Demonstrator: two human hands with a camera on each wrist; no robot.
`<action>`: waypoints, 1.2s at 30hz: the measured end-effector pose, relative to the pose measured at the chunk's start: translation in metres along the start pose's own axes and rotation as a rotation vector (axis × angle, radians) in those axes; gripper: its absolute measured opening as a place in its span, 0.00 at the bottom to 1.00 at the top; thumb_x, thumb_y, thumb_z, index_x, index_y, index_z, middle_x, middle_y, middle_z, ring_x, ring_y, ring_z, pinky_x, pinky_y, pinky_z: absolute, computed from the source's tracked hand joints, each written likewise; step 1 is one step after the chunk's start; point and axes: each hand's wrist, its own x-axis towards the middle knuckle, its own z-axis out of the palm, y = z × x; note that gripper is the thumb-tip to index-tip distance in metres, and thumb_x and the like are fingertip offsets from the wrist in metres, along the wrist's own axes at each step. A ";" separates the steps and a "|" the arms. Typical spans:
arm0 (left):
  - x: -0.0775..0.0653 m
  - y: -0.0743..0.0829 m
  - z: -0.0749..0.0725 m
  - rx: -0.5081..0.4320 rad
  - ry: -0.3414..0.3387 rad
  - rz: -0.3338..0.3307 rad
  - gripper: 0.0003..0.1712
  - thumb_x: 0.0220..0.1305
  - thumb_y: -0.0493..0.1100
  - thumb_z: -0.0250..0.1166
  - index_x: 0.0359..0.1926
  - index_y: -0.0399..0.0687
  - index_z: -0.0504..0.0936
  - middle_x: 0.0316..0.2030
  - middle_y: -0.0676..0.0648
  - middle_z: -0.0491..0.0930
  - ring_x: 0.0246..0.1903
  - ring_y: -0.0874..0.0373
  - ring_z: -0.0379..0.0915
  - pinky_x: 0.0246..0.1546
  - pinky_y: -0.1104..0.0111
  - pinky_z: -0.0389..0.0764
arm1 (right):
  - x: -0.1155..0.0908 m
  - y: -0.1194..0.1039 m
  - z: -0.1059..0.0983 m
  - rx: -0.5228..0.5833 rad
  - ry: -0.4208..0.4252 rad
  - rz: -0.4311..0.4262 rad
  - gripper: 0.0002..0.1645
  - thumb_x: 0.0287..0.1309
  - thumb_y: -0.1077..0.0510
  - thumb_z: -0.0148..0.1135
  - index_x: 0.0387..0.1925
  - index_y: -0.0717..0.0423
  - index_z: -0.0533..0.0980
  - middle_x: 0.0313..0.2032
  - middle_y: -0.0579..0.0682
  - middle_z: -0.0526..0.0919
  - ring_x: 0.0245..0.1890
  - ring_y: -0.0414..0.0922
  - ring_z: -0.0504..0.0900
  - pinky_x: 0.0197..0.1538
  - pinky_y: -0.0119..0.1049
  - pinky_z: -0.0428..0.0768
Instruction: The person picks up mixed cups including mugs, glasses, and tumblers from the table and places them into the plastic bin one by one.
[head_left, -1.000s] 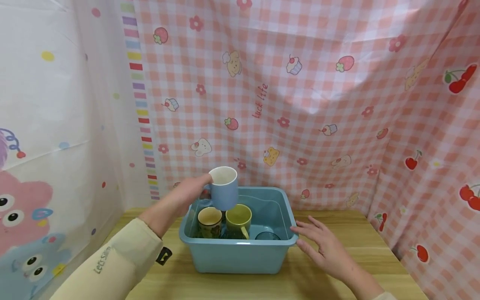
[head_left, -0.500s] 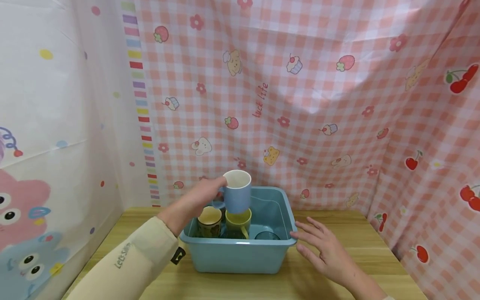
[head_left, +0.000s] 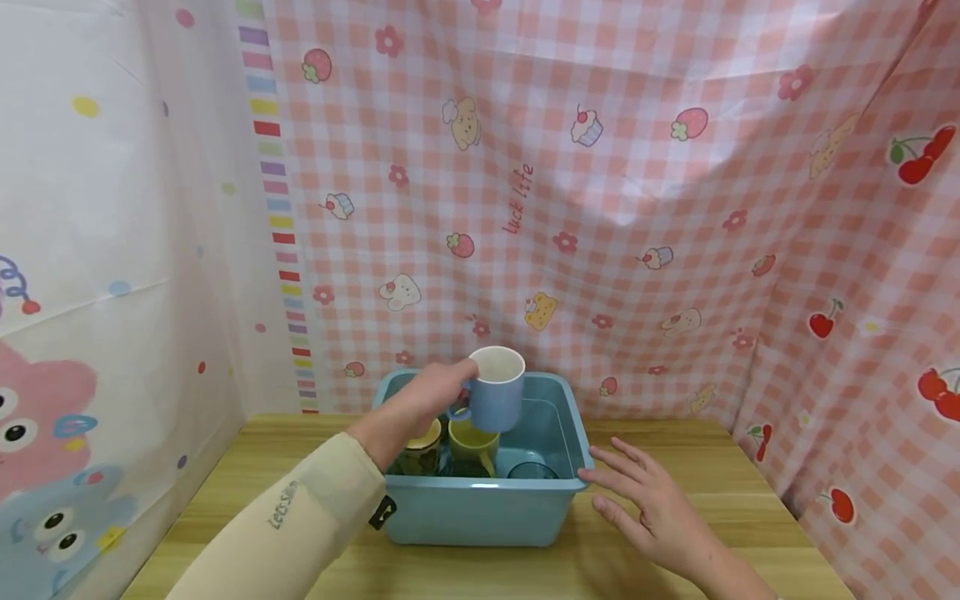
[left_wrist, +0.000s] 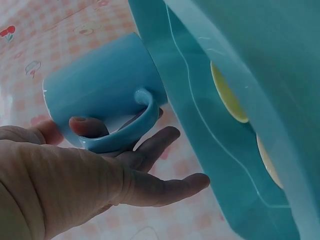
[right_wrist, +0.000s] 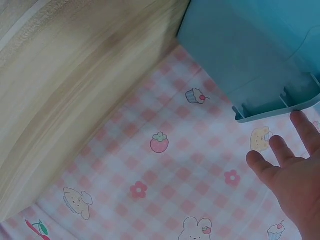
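Observation:
My left hand [head_left: 435,392] grips a light blue mug [head_left: 497,402] by its handle and holds it upright above the blue plastic tub [head_left: 480,510]. In the left wrist view, a finger passes through the mug's handle [left_wrist: 125,135] while two others stretch out below. Inside the tub, at its left, stand a yellow-green mug [head_left: 467,442] and a cream mug with a dark pattern [head_left: 422,454], partly hidden by my left arm. A clear glass rim [head_left: 532,472] shows at the tub's right. Fingers of my right hand [head_left: 652,508], spread and fairly straight, touch the tub's right rim.
The tub stands on a wood-grain table [head_left: 720,500]. Behind it hangs a pink checked curtain [head_left: 570,167], which continues along the right side. A white curtain with cartoon figures [head_left: 112,208] closes off the left.
My left hand has carried the blue mug rightward and slightly down over the tub, its forearm now covering part of the cream mug. The right hand has hardly moved at the rim.

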 end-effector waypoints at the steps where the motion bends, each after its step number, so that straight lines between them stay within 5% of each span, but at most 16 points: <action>1: 0.001 0.000 0.002 -0.001 0.001 -0.003 0.39 0.74 0.56 0.54 0.77 0.37 0.69 0.77 0.37 0.69 0.74 0.38 0.67 0.81 0.40 0.60 | 0.000 0.000 0.000 0.001 -0.001 0.001 0.28 0.59 0.57 0.77 0.61 0.35 0.85 0.66 0.47 0.85 0.72 0.54 0.76 0.73 0.39 0.70; 13: 0.019 -0.007 0.035 0.025 0.011 -0.001 0.36 0.73 0.54 0.53 0.72 0.35 0.75 0.67 0.38 0.78 0.63 0.41 0.74 0.71 0.46 0.70 | 0.000 -0.001 -0.002 0.034 -0.050 0.049 0.27 0.62 0.56 0.76 0.61 0.34 0.85 0.67 0.46 0.84 0.72 0.55 0.75 0.62 0.65 0.77; 16: 0.023 -0.009 0.042 0.023 0.014 0.005 0.27 0.71 0.53 0.53 0.57 0.36 0.81 0.52 0.41 0.81 0.54 0.44 0.74 0.60 0.52 0.73 | 0.000 -0.001 -0.003 0.038 -0.055 0.053 0.26 0.63 0.57 0.76 0.61 0.33 0.85 0.67 0.46 0.84 0.72 0.56 0.75 0.62 0.65 0.78; 20: 0.028 -0.012 0.050 0.026 0.022 0.010 0.15 0.71 0.51 0.52 0.36 0.43 0.76 0.36 0.45 0.73 0.44 0.48 0.71 0.49 0.59 0.68 | 0.000 -0.001 -0.003 0.047 -0.056 0.057 0.26 0.63 0.57 0.76 0.61 0.34 0.85 0.67 0.47 0.84 0.72 0.57 0.75 0.63 0.65 0.78; 31: 0.036 -0.017 0.063 0.051 0.025 0.001 0.18 0.74 0.47 0.48 0.26 0.48 0.71 0.25 0.48 0.69 0.32 0.52 0.67 0.42 0.64 0.67 | 0.001 -0.003 -0.004 0.072 -0.060 0.074 0.25 0.63 0.58 0.75 0.60 0.35 0.86 0.67 0.47 0.84 0.72 0.55 0.75 0.63 0.65 0.77; 36: 0.034 -0.018 0.066 0.054 0.023 0.018 0.15 0.73 0.44 0.48 0.31 0.44 0.74 0.26 0.48 0.71 0.34 0.51 0.69 0.40 0.66 0.67 | 0.001 -0.002 -0.004 0.076 -0.060 0.077 0.26 0.63 0.58 0.75 0.60 0.33 0.86 0.67 0.47 0.84 0.72 0.55 0.75 0.65 0.60 0.77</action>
